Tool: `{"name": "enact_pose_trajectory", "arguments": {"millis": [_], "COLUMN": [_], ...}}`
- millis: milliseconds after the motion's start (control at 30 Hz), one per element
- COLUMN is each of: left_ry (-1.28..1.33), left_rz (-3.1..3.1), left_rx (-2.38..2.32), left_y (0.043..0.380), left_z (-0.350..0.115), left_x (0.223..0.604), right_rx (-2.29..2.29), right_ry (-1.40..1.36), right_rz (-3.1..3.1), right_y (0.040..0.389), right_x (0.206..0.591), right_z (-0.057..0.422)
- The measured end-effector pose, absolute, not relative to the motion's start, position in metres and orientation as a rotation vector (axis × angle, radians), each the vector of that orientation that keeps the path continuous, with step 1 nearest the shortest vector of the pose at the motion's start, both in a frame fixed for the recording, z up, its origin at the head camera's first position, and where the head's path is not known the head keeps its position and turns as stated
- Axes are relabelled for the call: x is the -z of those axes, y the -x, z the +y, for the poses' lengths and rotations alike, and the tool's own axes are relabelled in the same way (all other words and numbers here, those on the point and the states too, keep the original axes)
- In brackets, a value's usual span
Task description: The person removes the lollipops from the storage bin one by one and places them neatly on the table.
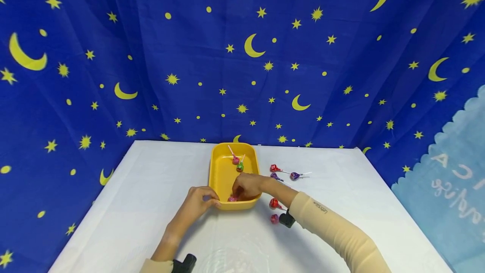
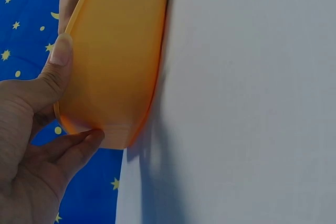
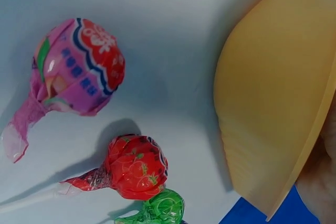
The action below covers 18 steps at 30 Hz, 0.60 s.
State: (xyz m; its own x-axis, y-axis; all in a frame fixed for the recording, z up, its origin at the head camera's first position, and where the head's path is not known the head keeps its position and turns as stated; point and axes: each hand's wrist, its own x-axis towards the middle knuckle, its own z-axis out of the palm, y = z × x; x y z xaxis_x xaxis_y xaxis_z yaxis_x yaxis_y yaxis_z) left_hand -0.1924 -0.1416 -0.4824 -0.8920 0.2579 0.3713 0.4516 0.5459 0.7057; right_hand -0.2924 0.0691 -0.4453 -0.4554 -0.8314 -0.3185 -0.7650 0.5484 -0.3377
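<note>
A yellow plastic tub stands on the white table. My left hand grips its near left corner, the thumb on the near wall at the rim and the fingers around the side. My right hand reaches down inside the tub with its fingers bent. At its fingertips, low by the near wall, is a pink-wrapped lollipop, its stick hidden by the hand. Farther back in the tub lie another pink lollipop and a green lollipop.
Right of the tub lie a red lollipop and two purple ones at the back, with a strawberry-red lollipop, a pink-and-red lollipop and a green lollipop nearer my right forearm. A blue star-patterned cloth hangs behind the table.
</note>
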Motion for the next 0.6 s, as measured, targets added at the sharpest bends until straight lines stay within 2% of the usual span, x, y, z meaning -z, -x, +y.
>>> {"name": "enact_pose_trajectory", "arguments": {"millis": [600], "left_ry": [0.623], "left_rz": [-2.536], "left_rx": [1.275], "left_y": [0.1942], "left_z": [-0.1427], "left_x": [0.4850], "right_rx": [0.411], "right_ry": [1.452], "right_rz": [2.370], "right_y": [0.3019], "right_x": [0.4452], "right_z": [0.0722]}}
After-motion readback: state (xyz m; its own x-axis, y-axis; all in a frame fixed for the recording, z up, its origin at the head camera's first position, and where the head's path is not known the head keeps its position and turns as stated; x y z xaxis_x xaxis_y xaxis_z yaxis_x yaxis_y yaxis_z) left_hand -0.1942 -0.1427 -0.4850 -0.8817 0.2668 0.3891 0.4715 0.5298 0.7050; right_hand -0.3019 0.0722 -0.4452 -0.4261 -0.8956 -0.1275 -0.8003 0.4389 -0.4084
